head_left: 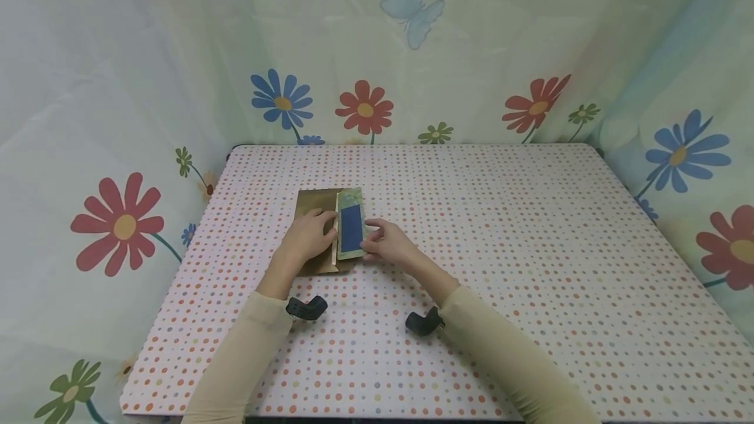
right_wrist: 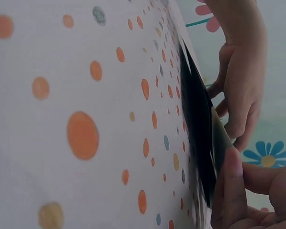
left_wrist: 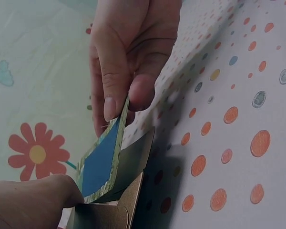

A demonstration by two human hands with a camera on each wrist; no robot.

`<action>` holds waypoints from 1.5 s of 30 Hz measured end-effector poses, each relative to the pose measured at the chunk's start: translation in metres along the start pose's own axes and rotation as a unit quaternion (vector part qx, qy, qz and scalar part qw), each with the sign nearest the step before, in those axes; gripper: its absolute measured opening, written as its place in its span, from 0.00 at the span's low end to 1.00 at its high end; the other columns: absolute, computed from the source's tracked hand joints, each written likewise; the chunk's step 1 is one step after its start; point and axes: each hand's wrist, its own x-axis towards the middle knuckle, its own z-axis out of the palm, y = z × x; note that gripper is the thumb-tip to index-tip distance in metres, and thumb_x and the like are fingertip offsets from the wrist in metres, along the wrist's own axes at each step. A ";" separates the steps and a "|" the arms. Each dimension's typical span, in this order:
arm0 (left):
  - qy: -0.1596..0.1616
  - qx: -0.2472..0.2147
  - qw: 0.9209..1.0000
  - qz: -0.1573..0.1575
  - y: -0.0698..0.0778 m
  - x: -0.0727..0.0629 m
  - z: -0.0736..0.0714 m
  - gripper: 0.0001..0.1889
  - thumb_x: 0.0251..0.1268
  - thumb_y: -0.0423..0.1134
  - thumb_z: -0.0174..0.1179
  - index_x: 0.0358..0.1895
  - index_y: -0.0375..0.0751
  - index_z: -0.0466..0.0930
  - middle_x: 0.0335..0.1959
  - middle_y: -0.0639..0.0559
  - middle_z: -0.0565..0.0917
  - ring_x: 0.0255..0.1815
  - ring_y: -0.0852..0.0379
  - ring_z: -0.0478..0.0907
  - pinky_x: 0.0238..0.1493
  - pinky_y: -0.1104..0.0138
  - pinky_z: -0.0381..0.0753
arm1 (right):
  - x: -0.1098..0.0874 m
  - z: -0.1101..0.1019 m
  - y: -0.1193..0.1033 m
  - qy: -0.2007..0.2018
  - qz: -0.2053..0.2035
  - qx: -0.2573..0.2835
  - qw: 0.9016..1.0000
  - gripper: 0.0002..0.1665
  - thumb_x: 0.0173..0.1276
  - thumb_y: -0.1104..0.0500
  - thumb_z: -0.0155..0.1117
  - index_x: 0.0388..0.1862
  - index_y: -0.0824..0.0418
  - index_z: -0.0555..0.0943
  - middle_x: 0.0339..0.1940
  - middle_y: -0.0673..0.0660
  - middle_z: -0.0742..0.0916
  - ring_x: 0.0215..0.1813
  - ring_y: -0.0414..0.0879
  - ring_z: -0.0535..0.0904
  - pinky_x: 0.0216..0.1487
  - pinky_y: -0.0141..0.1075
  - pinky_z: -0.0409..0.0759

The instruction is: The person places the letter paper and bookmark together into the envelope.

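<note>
A flat brown-gold envelope (head_left: 321, 197) lies on the spotted table, left of centre. Over its right part is a green-patterned card (head_left: 352, 228) with a blue panel. In the left wrist view the lower end of the card (left_wrist: 101, 164) meets the mouth edge of the envelope (left_wrist: 128, 202), and how deep it sits is hidden. My left hand (head_left: 306, 235) rests on the envelope, fingertips near its pale edge. The card's right edge is pinched between thumb and fingers of my right hand (head_left: 391, 243). In the right wrist view the card (right_wrist: 220, 136) slants up, seen nearly edge-on.
A white tablecloth (head_left: 501, 247) with coloured dots covers the table. Behind and at both sides hangs a flowered curtain (head_left: 471, 38). Dark wrist devices sit at the left cuff (head_left: 307, 308) and right cuff (head_left: 424, 322).
</note>
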 end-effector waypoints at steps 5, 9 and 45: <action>-0.007 -0.002 1.000 0.004 0.001 0.000 -0.002 0.25 0.69 0.50 0.47 0.68 0.54 0.67 0.70 0.40 0.66 0.69 0.37 0.63 0.66 0.45 0.65 | 0.002 0.002 0.001 -0.009 -0.008 0.010 1.000 0.40 0.64 0.66 0.62 0.73 0.58 0.59 0.45 0.60 0.80 0.33 0.43 0.83 0.41 0.35 0.85; -0.011 -0.003 1.000 0.004 0.001 0.000 -0.002 0.25 0.69 0.50 0.47 0.69 0.54 0.67 0.70 0.41 0.66 0.70 0.37 0.63 0.67 0.45 0.65 | 0.002 0.005 0.000 -0.004 -0.012 0.008 1.000 0.39 0.64 0.66 0.62 0.73 0.59 0.59 0.44 0.60 0.81 0.33 0.43 0.84 0.41 0.35 0.85; -0.002 0.000 1.000 0.010 -0.002 0.000 0.002 0.25 0.69 0.51 0.46 0.69 0.54 0.67 0.70 0.40 0.65 0.70 0.38 0.62 0.68 0.45 0.64 | 0.009 0.006 0.005 0.037 -0.234 -0.495 0.836 0.36 0.64 0.45 0.64 0.67 0.60 0.71 0.71 0.58 0.70 0.71 0.52 0.66 0.70 0.43 0.66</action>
